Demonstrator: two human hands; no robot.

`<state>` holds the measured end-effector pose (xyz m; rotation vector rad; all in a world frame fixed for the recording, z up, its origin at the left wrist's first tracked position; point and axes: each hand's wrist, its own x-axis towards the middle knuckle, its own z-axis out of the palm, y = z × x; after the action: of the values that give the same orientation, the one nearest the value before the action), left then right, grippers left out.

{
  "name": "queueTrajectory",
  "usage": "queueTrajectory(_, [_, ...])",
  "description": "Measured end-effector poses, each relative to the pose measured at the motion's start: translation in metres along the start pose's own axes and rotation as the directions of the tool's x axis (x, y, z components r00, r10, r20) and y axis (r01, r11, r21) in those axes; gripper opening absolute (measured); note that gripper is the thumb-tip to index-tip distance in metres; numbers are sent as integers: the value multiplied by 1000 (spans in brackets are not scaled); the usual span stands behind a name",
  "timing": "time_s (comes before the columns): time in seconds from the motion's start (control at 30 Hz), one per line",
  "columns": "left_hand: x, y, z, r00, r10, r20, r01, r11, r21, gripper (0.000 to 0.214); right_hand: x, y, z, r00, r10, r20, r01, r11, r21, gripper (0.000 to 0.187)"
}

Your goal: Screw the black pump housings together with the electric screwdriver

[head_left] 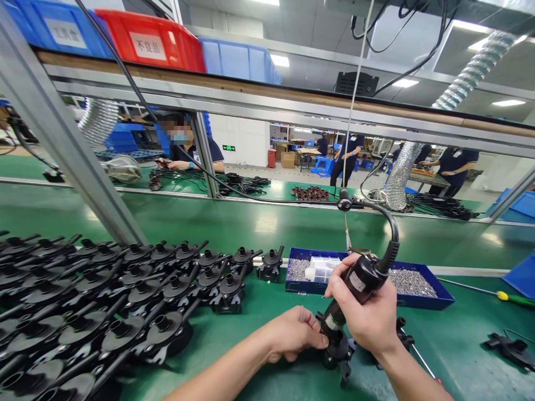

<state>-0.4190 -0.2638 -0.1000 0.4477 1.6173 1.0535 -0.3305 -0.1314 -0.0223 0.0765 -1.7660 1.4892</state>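
gripping an electric screwdriver (359, 281) in the right hand (370, 323), fingers wrapped closed round its dark barrel, thumb laid along the top. leans on a slant: cord end up and to the right, bit end down and to the left, meeting the top of a black plastic part (336, 352) on the green bench (259, 312). sits directly under the right hand and just to the right of the left hand (292, 334). left fingers curled in against the part's left side, pinching or merely bracing (cannot tell, fingertips hidden behind the knuckles). nearer of the two: the left, touching the part itself, while the right meets it only through the tool. just behind the screwdriver, a blue tray (443, 303) of small silver screws (412, 281). off to the left, well apart, rows of like black parts (125, 289).
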Motion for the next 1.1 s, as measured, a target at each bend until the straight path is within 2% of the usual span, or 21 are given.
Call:
queueTrajectory(0.1, [1,-3,-2,997,69,37,-69,998,-6,65,2,2,0,998,27,53,-29,999,44,18])
queueTrajectory(0.17, [4,-5,-2,994,99,51,-98,995,-11,73,7,5,-4,986,67,153,-87,988,125,18])
queueTrajectory(0.2, [7,-6,-2,992,112,55,-112,994,-10,74,10,7,-7,963,87,253,-138,972,189,20])
queueTrajectory(0.27, [13,-8,-1,990,125,63,-125,992,-2,74,17,11,-14,872,75,483,-258,911,323,27])
queueTrajectory(0.3, [15,-8,-1,991,119,63,-120,993,5,73,20,12,-16,830,63,554,-306,882,359,30])
queueTrajectory(0.33, [18,-9,0,993,106,56,-107,994,11,72,21,13,-16,826,69,560,-320,874,365,32])
queueTrajectory(0.37, [20,-9,1,995,89,44,-89,996,14,72,21,13,-15,862,100,496,-300,891,341,31])
queueTrajectory(0.43, [23,-10,2,997,70,19,-70,997,11,72,18,10,-10,954,165,250,-220,952,212,27])
queueTrajectory(0.47, [24,-10,2,997,75,8,-75,997,3,71,14,8,-6,975,170,143,-190,972,137,24])
queueTrajectory(0.5, [24,-11,3,997,83,4,-83,997,-6,69,11,6,-2,984,159,86,-166,982,87,23])
queueTrajectory(0.53, [24,-11,3,995,95,7,-95,995,-15,68,8,4,1,987,142,78,-148,987,69,22])
queueTrajectory(0.73, [27,-18,6,991,130,23,-128,989,-77,62,5,2,3,975,94,203,-125,981,148,27])
queueTrajectory(0.9, [29,-22,8,994,113,0,-112,980,-162,61,7,8,1,980,141,143,-154,985,80,33])
queueTrajectory(1.0, [28,-21,10,993,120,16,-116,978,-175,60,8,15,0,943,137,302,-216,944,248,38])
queueTrajectory(1.1, [26,-19,11,991,135,13,-131,976,-172,62,10,20,-2,898,78,434,-314,803,506,45])
